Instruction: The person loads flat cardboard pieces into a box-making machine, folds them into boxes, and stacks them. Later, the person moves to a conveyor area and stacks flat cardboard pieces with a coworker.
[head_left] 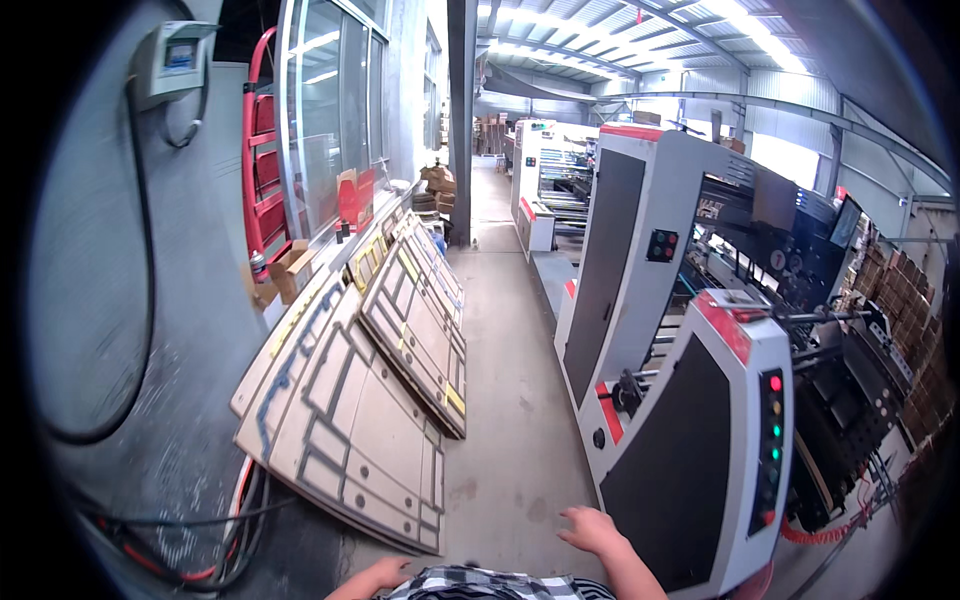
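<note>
My left hand (384, 574) is low at the bottom edge, beside my checked shirt (490, 582). It holds nothing, and its fingers stretch loosely to the right. To the right of the shirt, my right hand (590, 529) hangs over the floor with its fingers apart and nothing in it. Nearest to the left hand is a tan die board (385, 445) with dark strips, leaning against the wall with several others (425, 325) behind it. A grey and white machine (665, 470) with a red top stands to the right of my right hand, apart from it.
A grey floor aisle (500, 340) runs ahead between the boards and the machines. Further along stands another white machine (535, 180). On the left are a red ladder (262, 170), a cardboard box (292, 270) and black cables (250, 520) near the floor. Lit buttons (776, 430) mark the machine's end.
</note>
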